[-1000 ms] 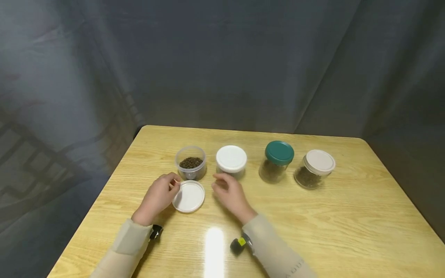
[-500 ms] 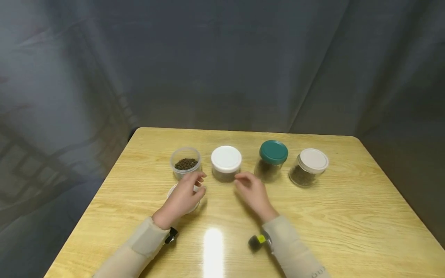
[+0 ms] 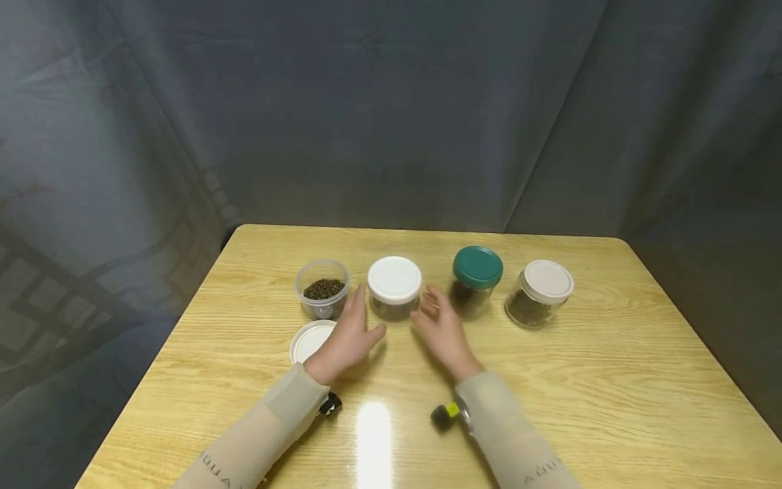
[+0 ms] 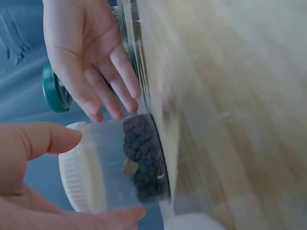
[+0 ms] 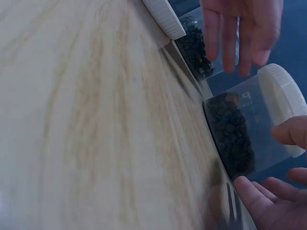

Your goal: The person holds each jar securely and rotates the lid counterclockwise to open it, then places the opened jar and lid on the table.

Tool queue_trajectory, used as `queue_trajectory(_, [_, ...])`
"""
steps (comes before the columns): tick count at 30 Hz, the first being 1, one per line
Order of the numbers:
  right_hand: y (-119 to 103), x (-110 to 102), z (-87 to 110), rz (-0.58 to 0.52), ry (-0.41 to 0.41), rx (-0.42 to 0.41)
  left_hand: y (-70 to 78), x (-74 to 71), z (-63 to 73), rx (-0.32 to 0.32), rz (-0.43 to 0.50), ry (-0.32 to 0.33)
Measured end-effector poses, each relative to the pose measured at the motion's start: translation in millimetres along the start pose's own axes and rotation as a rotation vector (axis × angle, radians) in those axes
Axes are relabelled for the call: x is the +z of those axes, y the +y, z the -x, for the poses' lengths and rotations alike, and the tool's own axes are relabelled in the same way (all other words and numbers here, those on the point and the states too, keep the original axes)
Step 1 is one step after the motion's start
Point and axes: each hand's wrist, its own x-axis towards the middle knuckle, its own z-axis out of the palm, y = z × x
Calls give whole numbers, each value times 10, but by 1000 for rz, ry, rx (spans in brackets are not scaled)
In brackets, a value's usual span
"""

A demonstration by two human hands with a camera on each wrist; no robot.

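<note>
A clear plastic jar with a white ribbed lid (image 3: 394,277) stands upright between my two hands. Dark pellets (image 4: 141,158) fill its lower part, along with a small tan piece. My left hand (image 3: 348,339) is at the jar's left side, fingers extended and thumb apart. On the other side, my right hand (image 3: 444,334) has its fingers slightly bent, close to the jar wall; contact cannot be made out. Neither hand grips anything. Left of the jar stands a lidless clear tub (image 3: 322,312) holding brown pellets (image 3: 324,288). A loose white lid (image 3: 310,339) lies before it, partly covered by my left hand.
Right of my right hand stands a glass jar with a green lid (image 3: 478,267). Further right is a tilted-looking jar with a pale lid (image 3: 548,280), also holding dark bits. All sit on a wooden table (image 3: 611,380) with a grey curtain (image 3: 391,122) behind.
My left hand has moved right, from beside the loose lid past it to the white-lidded jar, its fingers straightening. My right hand has shifted right, round to the jar's right side.
</note>
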Motion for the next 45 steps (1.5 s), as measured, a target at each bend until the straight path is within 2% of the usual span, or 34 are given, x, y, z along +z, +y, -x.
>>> queue_trajectory(7, [-21, 75, -80, -46, -41, -7, -6, 78, -214, -40, 57, 43])
queue_trajectory(16, [-27, 127, -149, -59, -44, -5, 12, 108, -347, -43, 163, 97])
queue_trajectory(24, [-16, 112, -146, -59, -39, -9, 54, 91, -340, -103, 194, 99])
queue_trajectory(31, [38, 67, -134, -56, -41, -35, 37, 94, -336, -116, 219, 96])
queue_trajectory(39, [58, 5, -48, -75, -54, -47, 6, 83, -287, -123, 289, 45])
queue_trajectory(45, [75, -59, 29, -53, -55, -33, 4, 84, -219, -118, 271, 24])
